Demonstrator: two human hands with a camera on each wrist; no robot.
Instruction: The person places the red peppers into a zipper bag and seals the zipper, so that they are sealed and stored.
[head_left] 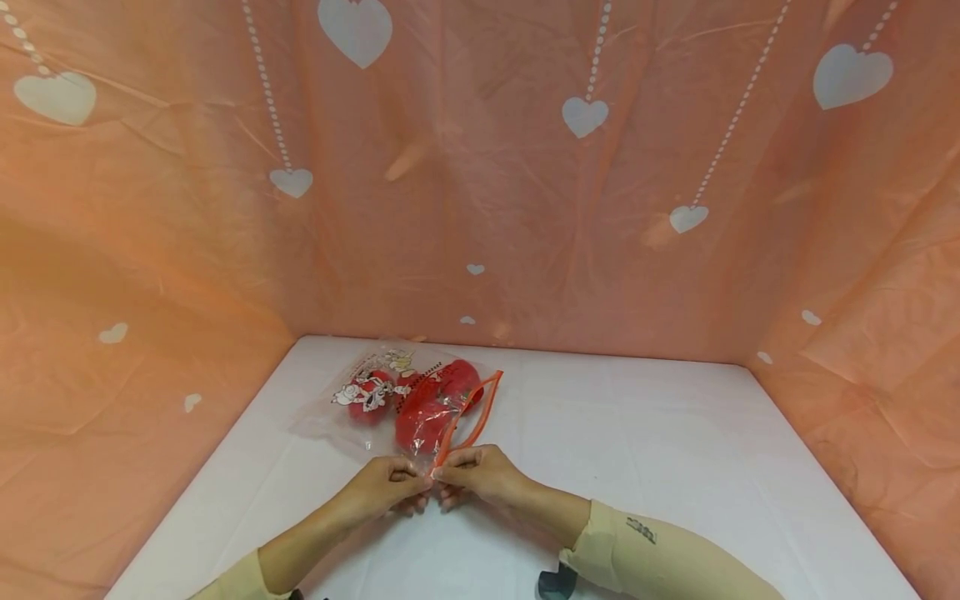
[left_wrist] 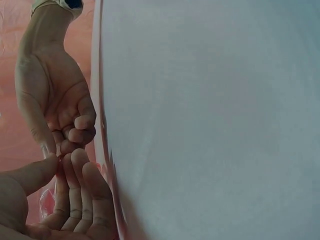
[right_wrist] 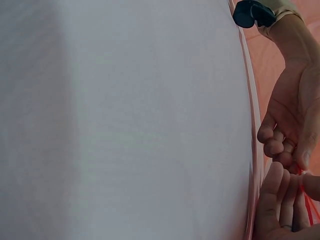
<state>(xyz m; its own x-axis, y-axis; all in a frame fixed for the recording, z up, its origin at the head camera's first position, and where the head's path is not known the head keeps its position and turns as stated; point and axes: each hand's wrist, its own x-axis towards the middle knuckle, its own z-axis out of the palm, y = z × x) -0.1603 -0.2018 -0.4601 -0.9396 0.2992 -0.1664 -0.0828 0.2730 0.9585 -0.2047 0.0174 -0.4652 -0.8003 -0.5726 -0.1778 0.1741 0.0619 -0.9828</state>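
Observation:
A clear zip bag (head_left: 330,408) printed with cartoon figures lies slanted on the white table. Its red zip edge (head_left: 491,400) bows apart along the middle, leaving a slit at the mouth. Several rounded red things (head_left: 423,417) show through the plastic; their kind is blurred by glare and print. My left hand (head_left: 386,486) pinches the near corner of the zip between thumb and fingers. Right beside it, my right hand (head_left: 483,473) pinches the red strip at that same corner. Thumb tips of both hands nearly meet in the left wrist view.
The white table (head_left: 637,450) stretches away to both sides of the bag. Orange curtains (head_left: 525,208) with white hearts enclose it at the back, left and right. A dark wrist device (head_left: 557,582) sits under the right sleeve.

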